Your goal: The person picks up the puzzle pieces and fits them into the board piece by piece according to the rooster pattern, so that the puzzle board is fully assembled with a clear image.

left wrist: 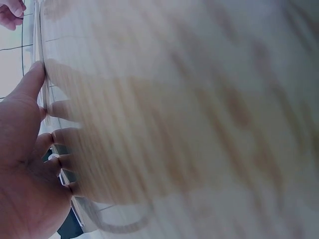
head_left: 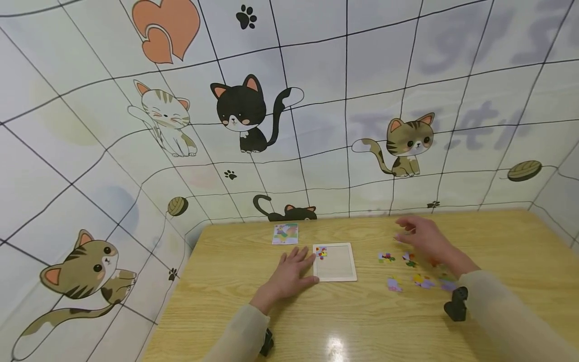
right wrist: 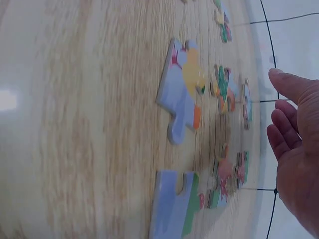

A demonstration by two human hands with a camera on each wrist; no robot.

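Observation:
A square white puzzle tray lies on the table with a small colourful puzzle piece in its upper left corner. My left hand rests flat with spread fingers at the tray's left edge. Over the far right of the table is my right hand, its fingers loosely bent and thumb apart from them. In the right wrist view nothing shows between its fingers. Below and beside it lie several loose pieces, among them a lilac and yellow piece and a lilac and green piece.
A square picture card lies behind the left hand near the back of the wooden table. A wall covering with printed cats rises right behind the table. The left wrist view is mostly blurred tabletop.

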